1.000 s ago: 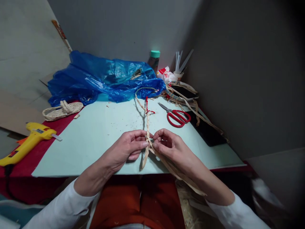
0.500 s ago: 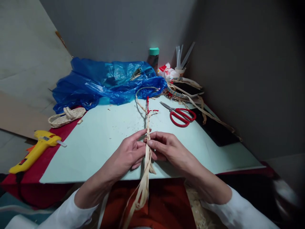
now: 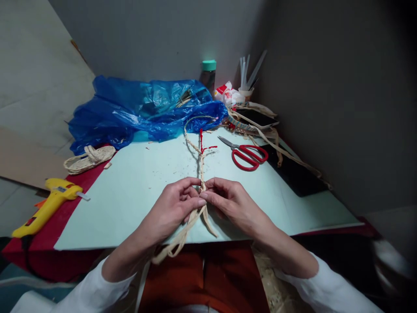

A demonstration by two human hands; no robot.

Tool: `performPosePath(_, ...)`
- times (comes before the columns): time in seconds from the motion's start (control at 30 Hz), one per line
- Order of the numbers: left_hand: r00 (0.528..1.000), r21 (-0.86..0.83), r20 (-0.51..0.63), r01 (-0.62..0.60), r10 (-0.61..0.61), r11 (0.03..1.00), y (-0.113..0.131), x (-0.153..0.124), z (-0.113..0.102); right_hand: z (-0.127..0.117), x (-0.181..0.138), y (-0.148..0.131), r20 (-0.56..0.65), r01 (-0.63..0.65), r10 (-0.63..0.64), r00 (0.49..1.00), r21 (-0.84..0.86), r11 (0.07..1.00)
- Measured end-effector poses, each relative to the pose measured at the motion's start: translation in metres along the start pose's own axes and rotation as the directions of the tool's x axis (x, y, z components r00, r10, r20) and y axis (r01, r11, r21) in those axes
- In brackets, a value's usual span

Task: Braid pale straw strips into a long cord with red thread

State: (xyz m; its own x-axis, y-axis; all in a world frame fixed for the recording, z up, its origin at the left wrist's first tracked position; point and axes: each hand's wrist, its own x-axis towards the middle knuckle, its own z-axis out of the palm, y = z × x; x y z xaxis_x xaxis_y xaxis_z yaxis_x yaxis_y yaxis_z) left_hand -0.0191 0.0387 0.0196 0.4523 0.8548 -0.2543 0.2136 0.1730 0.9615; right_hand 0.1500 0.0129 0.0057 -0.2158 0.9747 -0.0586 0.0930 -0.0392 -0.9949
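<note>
A pale raffia braid runs down the middle of the light green board, with red thread at its far end and a thin braided cord curving off to the left. My left hand pinches the raffia strands at the braid's near end. From the other side, my right hand grips the same spot between thumb and fingers. Below the fingers the loose raffia strands splay out, most to the left over the board's front edge, and a shorter one points right. The exact crossing is partly hidden by my fingertips.
Red-handled scissors lie right of the braid. A yellow glue gun and a coiled braid are at the left. Behind sit a blue plastic bag, a green-lidded jar, a cup of glue sticks and a black tablet.
The hanging strands have swung to the left and spread apart from the shorter right-hand one. My left hand's fingers have curled in, its thumb now meeting the right thumb at the braid.
</note>
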Motion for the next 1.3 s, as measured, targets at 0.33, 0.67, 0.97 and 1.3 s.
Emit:
performPosePath(0.33, 0.995, 0.188, -0.057, -0.066, 0.078, 0.980, 0.001, -0.003, -0.007, -0.001, 0.001, -0.005, 0.070, -0.075, 0.065, 0.995, 0.138, 0.988)
performPosePath(0.67, 0.999, -0.072, -0.010, 0.030, -0.031, 0.997, -0.001, 0.003, 0.006, -0.003, -0.003, -0.004, -0.005, -0.072, 0.072, 0.997, 0.005, 0.997)
performPosePath(0.97, 0.999, -0.012, -0.037, -0.023, 0.022, 1.000, 0.004, 0.005, 0.000, 0.000, 0.006, -0.004, 0.020, -0.083, 0.081, 0.996, 0.075, 0.994)
performPosePath(1.3, 0.990, -0.392, 0.122, 0.111, -0.068, 0.913, -0.003, 0.010, -0.015, -0.007, 0.010, -0.021, 0.166, -0.186, 0.153, 0.974, 0.207, 0.960)
